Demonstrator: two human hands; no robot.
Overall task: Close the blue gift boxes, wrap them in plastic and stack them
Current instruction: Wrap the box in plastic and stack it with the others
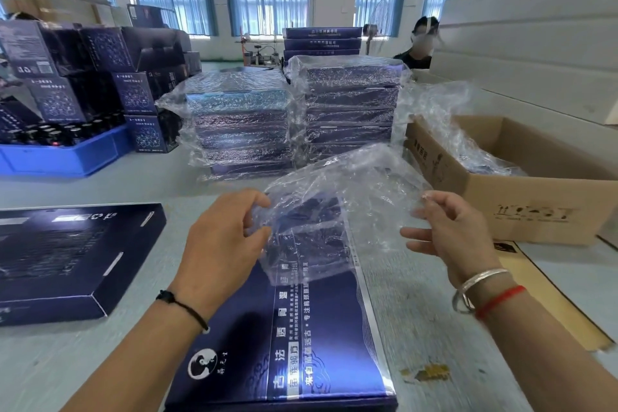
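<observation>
A closed blue gift box (311,338) lies flat on the table right in front of me. Above its far end I hold a clear plastic bag (344,197) stretched between both hands. My left hand (227,237) pinches the bag's left edge with thumb and fingers. My right hand (448,231) pinches its right edge. Another blue gift box (67,257) lies closed to the left. Behind them stand two stacks of boxes wrapped in plastic, the left stack (240,124) and the right stack (351,104).
An open cardboard carton (535,197) holding plastic bags stands at the right. A blue crate (63,157) with dark bottles and piled dark boxes sits at the far left. A person in a mask (421,43) sits behind white foam slabs (535,43).
</observation>
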